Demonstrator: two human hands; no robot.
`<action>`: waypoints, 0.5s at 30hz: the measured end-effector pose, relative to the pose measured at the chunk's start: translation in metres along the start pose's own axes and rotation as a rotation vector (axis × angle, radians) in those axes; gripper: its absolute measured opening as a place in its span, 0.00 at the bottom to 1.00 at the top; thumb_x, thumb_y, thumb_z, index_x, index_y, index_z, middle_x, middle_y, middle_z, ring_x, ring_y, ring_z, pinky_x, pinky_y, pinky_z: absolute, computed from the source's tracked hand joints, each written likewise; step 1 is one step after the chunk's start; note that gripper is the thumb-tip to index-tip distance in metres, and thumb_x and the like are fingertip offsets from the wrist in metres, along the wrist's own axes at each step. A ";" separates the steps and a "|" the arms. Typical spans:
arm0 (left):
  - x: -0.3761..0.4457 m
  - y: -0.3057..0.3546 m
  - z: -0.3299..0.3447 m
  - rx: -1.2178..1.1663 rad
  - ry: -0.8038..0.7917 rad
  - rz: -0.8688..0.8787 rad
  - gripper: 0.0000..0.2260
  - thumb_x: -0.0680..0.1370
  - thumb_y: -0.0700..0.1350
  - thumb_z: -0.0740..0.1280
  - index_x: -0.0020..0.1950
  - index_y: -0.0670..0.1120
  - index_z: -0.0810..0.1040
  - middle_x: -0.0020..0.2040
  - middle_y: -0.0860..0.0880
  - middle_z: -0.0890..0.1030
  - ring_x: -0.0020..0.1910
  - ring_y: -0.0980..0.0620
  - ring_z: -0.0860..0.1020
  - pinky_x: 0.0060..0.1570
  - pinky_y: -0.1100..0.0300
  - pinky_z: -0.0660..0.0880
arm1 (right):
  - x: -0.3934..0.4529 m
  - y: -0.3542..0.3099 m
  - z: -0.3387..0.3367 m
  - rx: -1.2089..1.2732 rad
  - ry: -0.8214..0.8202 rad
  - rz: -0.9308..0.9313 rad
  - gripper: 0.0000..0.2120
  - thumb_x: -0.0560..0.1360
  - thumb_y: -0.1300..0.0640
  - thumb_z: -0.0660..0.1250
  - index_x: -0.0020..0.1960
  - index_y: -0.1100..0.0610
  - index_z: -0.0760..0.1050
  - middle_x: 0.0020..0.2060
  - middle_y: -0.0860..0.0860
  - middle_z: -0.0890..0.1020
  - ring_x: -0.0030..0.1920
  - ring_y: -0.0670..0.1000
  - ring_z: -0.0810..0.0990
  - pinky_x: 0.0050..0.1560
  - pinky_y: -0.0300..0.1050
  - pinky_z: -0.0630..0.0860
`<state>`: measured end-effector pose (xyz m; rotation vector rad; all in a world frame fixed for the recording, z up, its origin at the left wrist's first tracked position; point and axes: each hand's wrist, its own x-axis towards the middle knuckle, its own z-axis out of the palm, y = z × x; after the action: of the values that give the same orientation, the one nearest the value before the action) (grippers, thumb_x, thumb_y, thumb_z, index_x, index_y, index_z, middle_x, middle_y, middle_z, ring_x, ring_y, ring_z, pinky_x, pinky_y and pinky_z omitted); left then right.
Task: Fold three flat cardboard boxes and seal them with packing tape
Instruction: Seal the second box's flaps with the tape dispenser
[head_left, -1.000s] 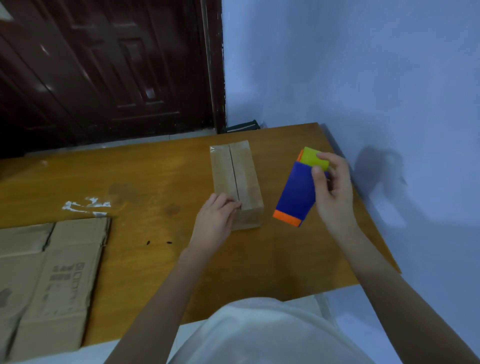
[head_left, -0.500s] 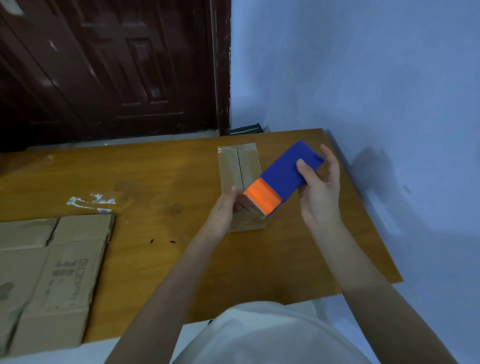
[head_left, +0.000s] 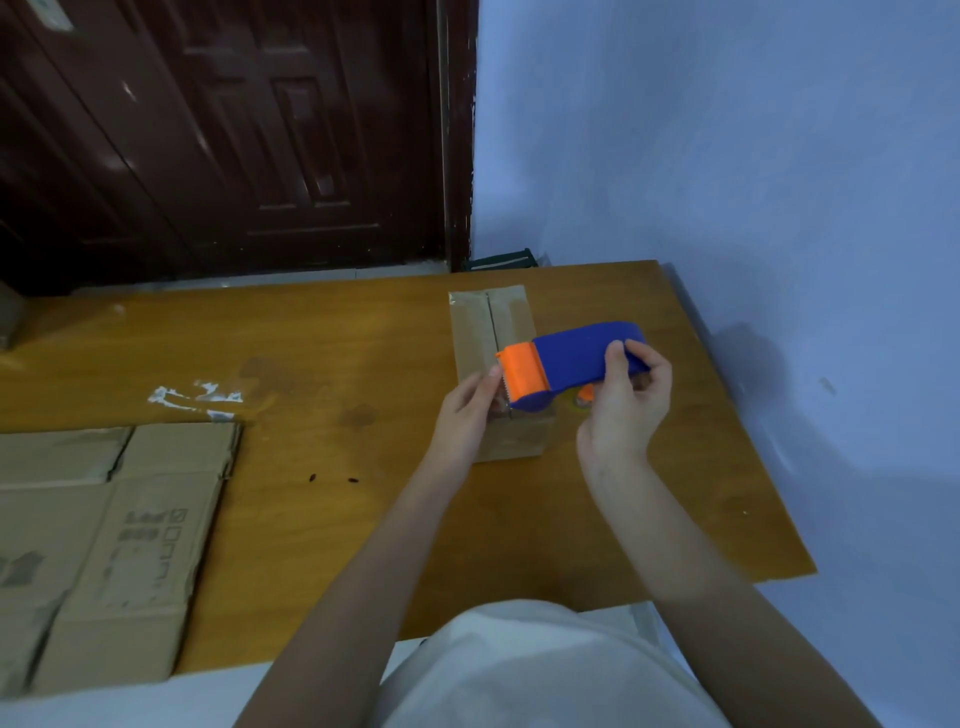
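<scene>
Over box (head_left: 493, 332) near edge: right hand (head_left: 626, 405) gripping dispenser (head_left: 571, 364).

The counter (head_left: 322, 338) is brown wood and it stands in a corner, next to a blue wall. A small folded box (head_left: 491, 332) sits on it toward the far right side, with a line down the middle of its top. Flat cardboard (head_left: 119, 545) lies on the near left part and hangs a bit over the front edge. Some white scraps (head_left: 195, 397) stick to the wood just behind the flat cardboard. Two tiny dark specks (head_left: 332, 478) lie between the cardboard and the box.
</scene>
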<state>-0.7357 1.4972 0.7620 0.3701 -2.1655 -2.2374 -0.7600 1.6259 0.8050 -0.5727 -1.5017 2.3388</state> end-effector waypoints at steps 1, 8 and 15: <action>-0.001 0.000 0.000 -0.002 0.000 0.013 0.16 0.80 0.54 0.58 0.48 0.43 0.79 0.39 0.52 0.79 0.37 0.63 0.77 0.37 0.73 0.73 | 0.001 0.001 -0.002 0.001 0.001 -0.001 0.06 0.77 0.61 0.66 0.52 0.54 0.72 0.45 0.52 0.77 0.42 0.56 0.74 0.34 0.46 0.70; -0.005 0.004 -0.001 -0.003 -0.042 0.045 0.15 0.77 0.58 0.57 0.49 0.52 0.79 0.43 0.55 0.82 0.43 0.62 0.79 0.43 0.71 0.75 | -0.001 0.001 -0.006 -0.040 -0.199 -0.106 0.17 0.76 0.60 0.68 0.60 0.47 0.69 0.58 0.53 0.76 0.53 0.47 0.79 0.49 0.41 0.78; -0.006 0.008 -0.003 -0.051 -0.008 0.054 0.12 0.77 0.58 0.56 0.52 0.58 0.77 0.46 0.56 0.82 0.45 0.62 0.80 0.42 0.73 0.73 | 0.002 0.014 -0.012 -0.243 -0.424 -0.277 0.32 0.73 0.55 0.72 0.70 0.49 0.59 0.59 0.48 0.73 0.55 0.43 0.77 0.53 0.36 0.75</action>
<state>-0.7304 1.4950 0.7703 0.2978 -2.0917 -2.2640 -0.7564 1.6309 0.7877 0.0941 -1.9226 2.1613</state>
